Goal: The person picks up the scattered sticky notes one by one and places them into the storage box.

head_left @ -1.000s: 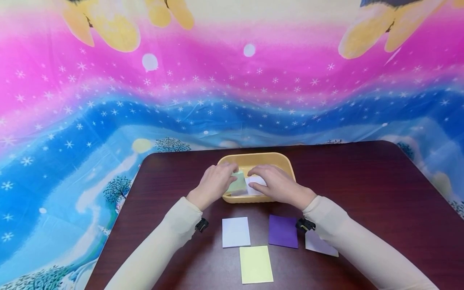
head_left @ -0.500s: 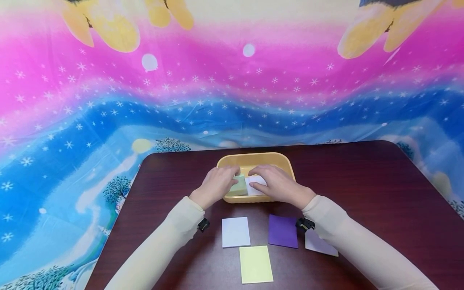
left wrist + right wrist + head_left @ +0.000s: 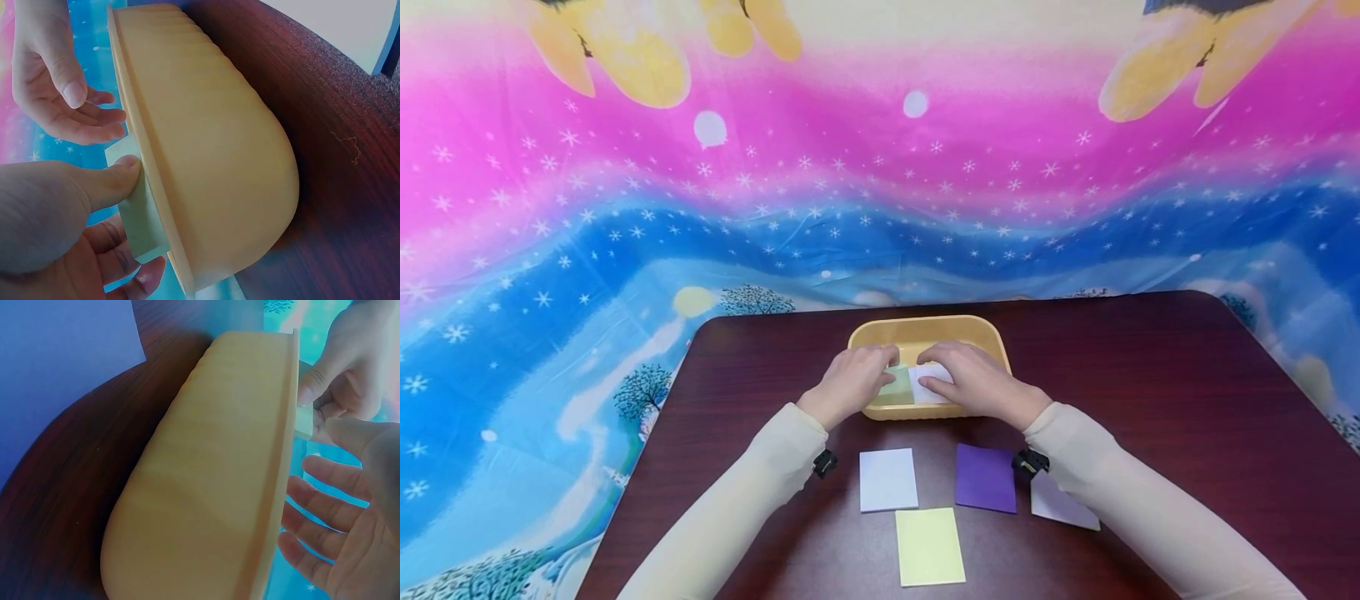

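Sinking the green pad (image 3: 897, 391) deeper into the tub (image 3: 925, 330), left fingers (image 3: 119, 261) pinching it, right fingers (image 3: 325, 505) spread; we reckon it's nearly settled.

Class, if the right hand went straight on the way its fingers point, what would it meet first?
The right hand would probably meet the green pad, held by the left hand just ahead. Depth is unclear in the head view, so the white pad in the tub might come first.
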Demonstrator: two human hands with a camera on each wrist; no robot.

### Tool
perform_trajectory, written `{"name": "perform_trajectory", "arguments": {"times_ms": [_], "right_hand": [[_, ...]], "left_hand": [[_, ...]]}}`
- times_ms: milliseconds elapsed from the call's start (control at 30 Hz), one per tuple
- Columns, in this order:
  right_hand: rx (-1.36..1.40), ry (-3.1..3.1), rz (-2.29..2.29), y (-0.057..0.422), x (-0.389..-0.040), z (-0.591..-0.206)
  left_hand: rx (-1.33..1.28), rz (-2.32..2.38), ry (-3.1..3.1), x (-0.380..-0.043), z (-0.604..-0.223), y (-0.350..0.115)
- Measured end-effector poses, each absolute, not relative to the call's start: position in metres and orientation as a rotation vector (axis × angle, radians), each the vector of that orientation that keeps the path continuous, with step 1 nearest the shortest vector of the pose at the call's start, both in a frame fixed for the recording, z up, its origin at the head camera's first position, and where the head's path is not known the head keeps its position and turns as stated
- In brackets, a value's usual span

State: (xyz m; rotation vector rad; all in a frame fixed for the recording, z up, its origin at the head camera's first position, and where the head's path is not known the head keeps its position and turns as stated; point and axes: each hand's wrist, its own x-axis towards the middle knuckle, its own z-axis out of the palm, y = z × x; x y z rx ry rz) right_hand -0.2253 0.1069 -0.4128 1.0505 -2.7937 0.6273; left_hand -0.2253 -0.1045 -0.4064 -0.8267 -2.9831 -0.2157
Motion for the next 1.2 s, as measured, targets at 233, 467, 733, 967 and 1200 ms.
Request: {"name": "perform_trajectory", "arguments": {"times_ms": [233, 467, 733, 967, 1200], "right_hand": [[1.039, -2.811, 0.612, 0.107, -0.227, -0.415], [1.053, -2.811, 0.614, 0.107, -0.229, -0.419], [1.037, -2.841, 0.622, 0.107, -0.23, -0.421], [1.032, -2.866, 0.628, 0.107, -0.23, -0.422], [1.027, -2.888, 0.634, 0.107, -0.232, -0.423]], "left_hand": [[-0.795, -0.233, -3.022, -0.232, -0.408, -0.103], [-0.767, -0.219, -3.039, -0.239, -0.407, -0.102], [-0.73, -0.192, -3.03, -0.243, -0.407, -0.099], [-0.717, -0.156, -3.047, -0.245, -0.409, -0.097], [-0.727, -0.151, -3.092, -0.247, -0.411, -0.096]]}}
